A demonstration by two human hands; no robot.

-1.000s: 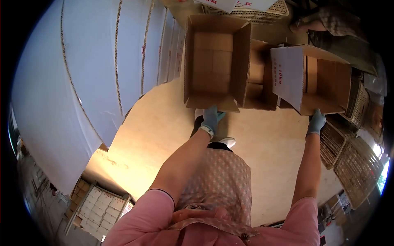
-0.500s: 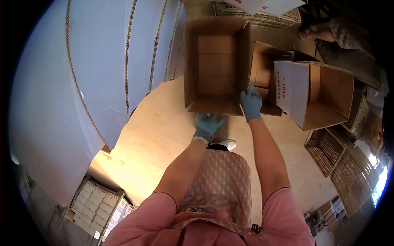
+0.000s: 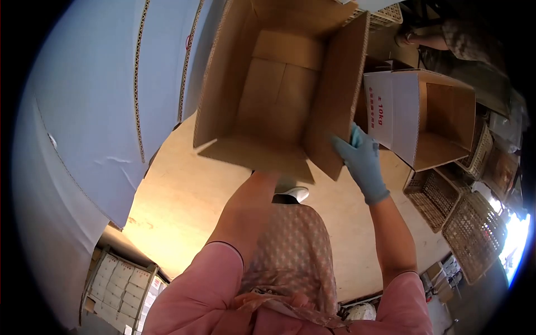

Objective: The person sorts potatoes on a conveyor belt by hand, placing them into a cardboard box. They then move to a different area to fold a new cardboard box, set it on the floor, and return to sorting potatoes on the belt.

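Observation:
An open cardboard box (image 3: 268, 100), brown inside, is lifted close in front of me with its mouth towards me. My right hand (image 3: 363, 162), in a blue-grey glove, grips the box's right flap at its lower corner, thumb on the inner face and fingers on the outer side. From below, my left forearm (image 3: 240, 212) reaches behind the box's lower flap, which hides my left hand. Right of this box stands a second open box (image 3: 393, 106), white outside with red "10kg" lettering and tilted towards the right.
Tall white cardboard sheets (image 3: 111, 84) stand along the left. Plastic crates (image 3: 435, 192) are on the right, with more at the top. Lower left is a rack of white boxes (image 3: 120, 287). A person's arm (image 3: 430, 42) shows at the upper right.
The open box has come up nearer to me and tilted, its flaps spreading. My right hand has shifted right and down with its flap; my left hand has slipped out of sight beneath.

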